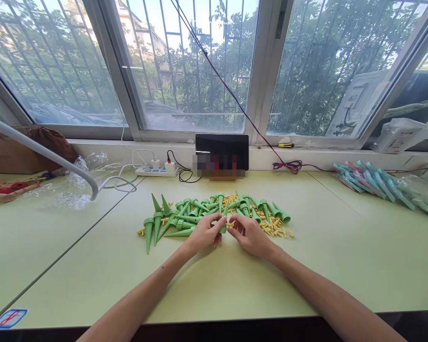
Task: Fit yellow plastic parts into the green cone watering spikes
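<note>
My left hand is closed around a green plastic plant watering spike, its pointed end upward. Between the thumb and fingertips of my right hand is a small yellow plastic valve, close beside the spike; whether the two touch I cannot tell. Behind both hands lies a pile of green watering spikes, some leaning or standing on their caps. Loose yellow valves are heaped right of the pile, with more among the spikes at the back.
A dark-screened tablet stands by the window. Left of it is a power strip with cables. Packed plastic bags lie at the right. A white curved tube, crumpled clear plastic and a cardboard box are at the left.
</note>
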`<state>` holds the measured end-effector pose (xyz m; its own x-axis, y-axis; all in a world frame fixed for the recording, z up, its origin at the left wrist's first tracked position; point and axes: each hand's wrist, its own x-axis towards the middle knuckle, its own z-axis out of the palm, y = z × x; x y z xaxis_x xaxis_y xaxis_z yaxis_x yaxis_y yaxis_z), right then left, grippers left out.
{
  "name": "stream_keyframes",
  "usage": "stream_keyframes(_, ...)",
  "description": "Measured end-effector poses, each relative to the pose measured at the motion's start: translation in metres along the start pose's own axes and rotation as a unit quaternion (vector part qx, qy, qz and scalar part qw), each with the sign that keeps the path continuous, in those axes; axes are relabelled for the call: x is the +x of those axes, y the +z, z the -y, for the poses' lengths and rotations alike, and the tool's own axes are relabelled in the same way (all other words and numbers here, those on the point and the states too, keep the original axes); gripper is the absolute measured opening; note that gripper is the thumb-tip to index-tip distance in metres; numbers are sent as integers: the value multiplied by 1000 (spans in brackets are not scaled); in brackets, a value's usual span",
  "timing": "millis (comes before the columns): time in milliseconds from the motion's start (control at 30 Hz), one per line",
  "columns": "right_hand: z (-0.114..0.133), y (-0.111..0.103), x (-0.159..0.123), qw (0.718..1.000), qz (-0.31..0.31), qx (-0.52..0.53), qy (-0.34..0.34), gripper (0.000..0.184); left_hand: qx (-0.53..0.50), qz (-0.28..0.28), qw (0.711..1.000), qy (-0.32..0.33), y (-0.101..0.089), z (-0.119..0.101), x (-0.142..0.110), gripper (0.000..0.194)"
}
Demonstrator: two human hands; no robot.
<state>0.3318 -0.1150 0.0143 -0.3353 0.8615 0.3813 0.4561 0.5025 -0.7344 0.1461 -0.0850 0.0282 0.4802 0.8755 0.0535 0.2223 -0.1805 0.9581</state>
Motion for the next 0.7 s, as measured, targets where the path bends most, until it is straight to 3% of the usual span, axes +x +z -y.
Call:
stream_keyframes(233, -3, 1, 1, 999, -12, -27, -24, 14, -58, 9, 997, -46, -1, -1, 0, 45)
stream_keyframes(700, -12, 1, 2, 992, -66, -76, -74, 14, -123, 52, 990, -37, -6, -9, -2, 44)
